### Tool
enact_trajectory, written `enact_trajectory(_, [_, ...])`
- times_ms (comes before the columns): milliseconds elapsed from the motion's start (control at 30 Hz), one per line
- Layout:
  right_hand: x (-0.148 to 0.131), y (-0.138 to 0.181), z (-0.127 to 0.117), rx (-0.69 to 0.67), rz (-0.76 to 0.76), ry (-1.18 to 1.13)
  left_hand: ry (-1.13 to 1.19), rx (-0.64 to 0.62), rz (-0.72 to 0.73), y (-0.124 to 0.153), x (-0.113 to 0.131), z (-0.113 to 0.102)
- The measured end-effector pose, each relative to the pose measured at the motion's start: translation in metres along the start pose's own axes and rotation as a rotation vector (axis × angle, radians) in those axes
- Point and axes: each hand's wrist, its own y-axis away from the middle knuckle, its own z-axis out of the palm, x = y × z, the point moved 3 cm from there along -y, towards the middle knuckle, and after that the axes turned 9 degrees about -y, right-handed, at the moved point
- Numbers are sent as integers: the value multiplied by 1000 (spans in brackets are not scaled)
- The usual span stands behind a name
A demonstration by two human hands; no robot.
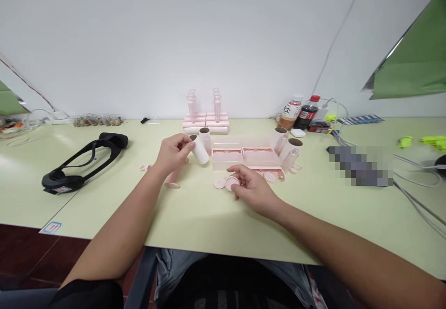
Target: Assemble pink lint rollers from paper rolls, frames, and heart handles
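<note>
1. Just left of the frame's middle, my left hand [173, 153] is closed around a white roll [200, 149], thumb and fingers pinching its near end; the roll is tilted, its far end pointing right and down, clear of the table [195, 216].

2. Below and right of it, my right hand [251, 187] rests low on the table with its fingertips on a pink round cap [231, 183]. I judge the grip a light pinch on the cap's edge, though the palm hides part of it, so I cannot tell whether the cap has left the surface.

3. A second, paler disc [219, 184] lies just beside the cap on its left, apart from my fingers.

4. Behind both hands, at centre, sits a clear tray of pink parts [244, 156], with more upright rolls [289, 148] standing at its right end and a stack of pink sticks [206, 124] further back by the wall.

5. To do this well, I judge I should keep the roll steady and level its open end towards my right hand, lift the cap flat by its rim, and meet the two squarely so the cap seats without cocking.

6. A black headset [83, 162] lies at the left of the frame and two bottles [299, 111] stand upper right, both well apart from my hands.
</note>
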Motion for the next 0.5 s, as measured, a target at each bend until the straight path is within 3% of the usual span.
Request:
enact_trajectory(100, [-4,3,-1,-48,-191,456,-113,-63,54,0,1,7])
enact_trajectory(200, [-4,5,0,-121,-266,718,-253,-116,140,0,4,13])
enact_trajectory(367, [1,4,5,-175,-244,942,-354,-160,222,0,4,19])
enact_trajectory(500, [3,3,8,-230,-218,960,-323,-148,187,0,0,22])
